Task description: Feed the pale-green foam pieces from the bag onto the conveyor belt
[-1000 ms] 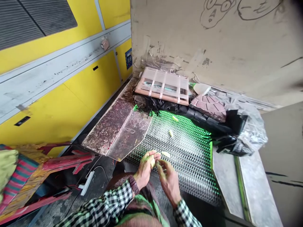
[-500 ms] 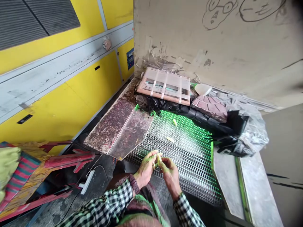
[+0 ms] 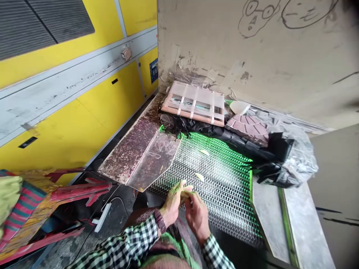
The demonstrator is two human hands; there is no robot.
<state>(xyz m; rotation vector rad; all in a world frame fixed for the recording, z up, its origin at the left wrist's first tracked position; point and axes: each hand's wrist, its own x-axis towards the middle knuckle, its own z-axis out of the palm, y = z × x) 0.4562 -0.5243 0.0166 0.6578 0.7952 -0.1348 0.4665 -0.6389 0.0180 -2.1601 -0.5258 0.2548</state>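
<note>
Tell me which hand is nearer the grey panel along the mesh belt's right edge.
Right. The right hand is left of the grey panel, apart from it, with part of the mesh belt between; the left hand is farther left.

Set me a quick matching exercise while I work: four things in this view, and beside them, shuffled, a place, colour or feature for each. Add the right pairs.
Things
1. Left hand
2. Two pale pieces
3. Framed panel
4. Large cabinet

Descriptions
A. Yellow, with a grey stripe along it
B. Dark band around the wrist
C. Pinkish rim, pale strips running across
D. On the metal mesh, apart from each other

Pairs: 1-B, 2-D, 3-C, 4-A
</note>
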